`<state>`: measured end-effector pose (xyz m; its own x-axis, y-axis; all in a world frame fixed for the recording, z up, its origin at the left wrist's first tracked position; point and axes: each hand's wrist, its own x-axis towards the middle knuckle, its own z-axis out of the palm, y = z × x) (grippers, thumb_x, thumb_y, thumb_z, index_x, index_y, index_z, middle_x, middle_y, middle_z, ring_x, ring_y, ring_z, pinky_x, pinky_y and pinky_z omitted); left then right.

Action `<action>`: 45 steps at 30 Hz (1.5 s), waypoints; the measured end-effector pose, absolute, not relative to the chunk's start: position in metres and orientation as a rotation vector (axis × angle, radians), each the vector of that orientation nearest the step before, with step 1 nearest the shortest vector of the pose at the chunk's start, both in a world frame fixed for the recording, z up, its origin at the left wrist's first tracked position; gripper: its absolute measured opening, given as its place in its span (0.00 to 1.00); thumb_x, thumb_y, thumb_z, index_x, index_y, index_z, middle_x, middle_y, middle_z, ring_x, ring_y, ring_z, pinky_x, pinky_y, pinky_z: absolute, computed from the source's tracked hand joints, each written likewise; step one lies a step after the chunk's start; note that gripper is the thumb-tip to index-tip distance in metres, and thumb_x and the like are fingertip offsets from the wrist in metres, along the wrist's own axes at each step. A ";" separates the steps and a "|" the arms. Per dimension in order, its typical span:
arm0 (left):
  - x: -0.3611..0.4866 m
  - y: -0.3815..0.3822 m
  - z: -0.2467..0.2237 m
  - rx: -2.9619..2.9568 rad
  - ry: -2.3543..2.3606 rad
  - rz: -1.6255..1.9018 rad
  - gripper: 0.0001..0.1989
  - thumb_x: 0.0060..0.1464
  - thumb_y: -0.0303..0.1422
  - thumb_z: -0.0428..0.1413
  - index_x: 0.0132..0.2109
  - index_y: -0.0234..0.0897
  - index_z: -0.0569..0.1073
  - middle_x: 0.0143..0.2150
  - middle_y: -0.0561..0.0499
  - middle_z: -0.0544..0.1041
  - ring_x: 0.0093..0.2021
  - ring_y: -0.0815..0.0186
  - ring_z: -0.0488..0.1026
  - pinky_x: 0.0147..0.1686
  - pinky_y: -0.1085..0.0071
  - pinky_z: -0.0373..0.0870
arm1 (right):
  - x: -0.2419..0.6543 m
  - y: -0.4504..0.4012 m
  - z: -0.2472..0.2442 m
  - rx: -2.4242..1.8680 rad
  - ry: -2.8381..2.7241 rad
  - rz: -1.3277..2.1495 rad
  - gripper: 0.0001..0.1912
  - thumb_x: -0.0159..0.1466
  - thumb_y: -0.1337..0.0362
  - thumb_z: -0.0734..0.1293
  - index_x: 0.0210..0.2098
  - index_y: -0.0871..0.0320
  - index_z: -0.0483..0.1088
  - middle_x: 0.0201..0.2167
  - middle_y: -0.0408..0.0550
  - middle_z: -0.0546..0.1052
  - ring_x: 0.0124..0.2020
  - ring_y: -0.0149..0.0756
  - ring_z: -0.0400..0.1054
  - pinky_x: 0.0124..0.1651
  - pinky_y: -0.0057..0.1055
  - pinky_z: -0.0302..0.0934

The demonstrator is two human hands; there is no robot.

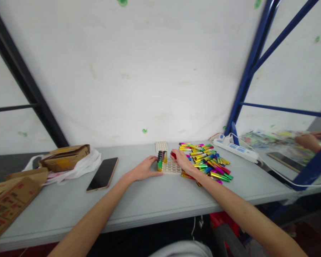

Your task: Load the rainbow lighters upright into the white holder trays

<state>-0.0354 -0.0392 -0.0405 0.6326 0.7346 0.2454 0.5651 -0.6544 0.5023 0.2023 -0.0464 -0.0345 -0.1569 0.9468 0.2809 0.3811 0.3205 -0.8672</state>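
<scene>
A white tray with rows of round holes [172,167] lies on the table in front of me. Several shiny lighters with black tops [159,162] stand upright along its left side, and a gold lighter [165,157] stands just right of them. My left hand [146,168] spans the tray's left edge, thumb at the near corner and fingers at the far side. Above the tray's far right part, my right hand [182,160] is closed on a red lighter [173,155], mostly covered by the fingers. A pile of metallic coloured lighters [207,162] lies right of the tray.
Behind the tray lies another white holed tray [161,146]. A phone [103,174] is at left, beside a plastic bag [81,166] and cardboard boxes [14,200]. At right are a power strip [235,149] with cables and a blue metal frame [240,96]. Another person's hand [309,142] shows far right.
</scene>
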 end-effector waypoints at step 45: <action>-0.035 -0.041 -0.040 2.472 1.022 0.637 0.36 0.50 0.55 0.65 0.59 0.37 0.73 0.61 0.39 0.73 0.61 0.45 0.70 0.65 0.52 0.64 | 0.214 -0.051 -0.020 -1.227 -2.246 0.060 0.25 0.75 0.51 0.58 0.30 0.58 0.76 0.26 0.48 0.78 0.27 0.34 0.68 0.34 0.29 0.53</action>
<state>-0.0352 -0.0410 -0.0402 0.6308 0.7316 0.2586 0.5545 -0.6582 0.5092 0.2145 -0.0512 -0.0200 -0.4141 0.7848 0.4612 0.7591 0.5773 -0.3009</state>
